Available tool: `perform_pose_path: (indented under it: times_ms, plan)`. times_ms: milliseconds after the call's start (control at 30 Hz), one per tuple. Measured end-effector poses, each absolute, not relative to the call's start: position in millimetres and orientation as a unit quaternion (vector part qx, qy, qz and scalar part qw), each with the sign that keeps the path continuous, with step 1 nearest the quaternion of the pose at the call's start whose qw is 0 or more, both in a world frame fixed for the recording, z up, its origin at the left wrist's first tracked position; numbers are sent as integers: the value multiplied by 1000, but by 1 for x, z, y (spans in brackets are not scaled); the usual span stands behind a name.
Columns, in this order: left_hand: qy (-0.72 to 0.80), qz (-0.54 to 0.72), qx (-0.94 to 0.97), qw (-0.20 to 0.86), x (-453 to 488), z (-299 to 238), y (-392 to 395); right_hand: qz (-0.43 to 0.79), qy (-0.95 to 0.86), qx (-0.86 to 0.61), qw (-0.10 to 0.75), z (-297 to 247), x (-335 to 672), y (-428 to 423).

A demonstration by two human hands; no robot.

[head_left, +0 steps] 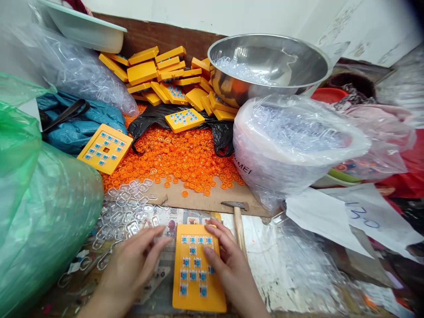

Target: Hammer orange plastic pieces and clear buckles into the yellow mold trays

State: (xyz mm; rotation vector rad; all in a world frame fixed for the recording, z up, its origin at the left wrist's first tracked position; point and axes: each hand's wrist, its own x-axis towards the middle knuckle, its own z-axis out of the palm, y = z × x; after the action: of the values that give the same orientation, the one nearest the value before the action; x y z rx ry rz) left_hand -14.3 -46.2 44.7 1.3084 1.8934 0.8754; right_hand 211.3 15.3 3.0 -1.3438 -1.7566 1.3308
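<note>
The yellow tray [198, 269] lies flat on the table [265, 260], nearest the person. The right hand [228, 265] steadies it, fingers pressed down on its edge. The left hand [132, 265], fingers spread, reaches the clear rings [126, 212] beside it. Beyond lie orange rings [179, 159], stacked trays [165, 75] and a steel bowl [268, 66].

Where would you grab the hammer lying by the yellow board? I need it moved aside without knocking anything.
Take the hammer by its wooden handle, coming from the right. The handle lies flat, running toward the person, with its lower part passing beside the right hand. The metal head rests on the cardboard edge near loose orange rings, so probably avoid gripping there.
</note>
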Motion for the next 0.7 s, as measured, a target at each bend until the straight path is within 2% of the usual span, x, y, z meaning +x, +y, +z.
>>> perform_pose_path:
  times_ms: [67,100,233,367,567,700]
  plan:
    - [701,349,589,199,-12,43,-5,443,-695,-504,256,4,206,15]
    - [681,328,632,170,-8,41,16,421,-708,-507,253,5,204,13]
    - [664,300,663,172,8,31,69,237,-779,-513,272,10,210,8]
    - [652,282,675,196,7,27,72,102,-761,-561,310,14,239,16]
    - [672,258,669,186,4,21,66,196,-681,-663,241,8,255,30]
    - [669,255,675,177,4,18,71,251,-634,-687,251,4,251,37]
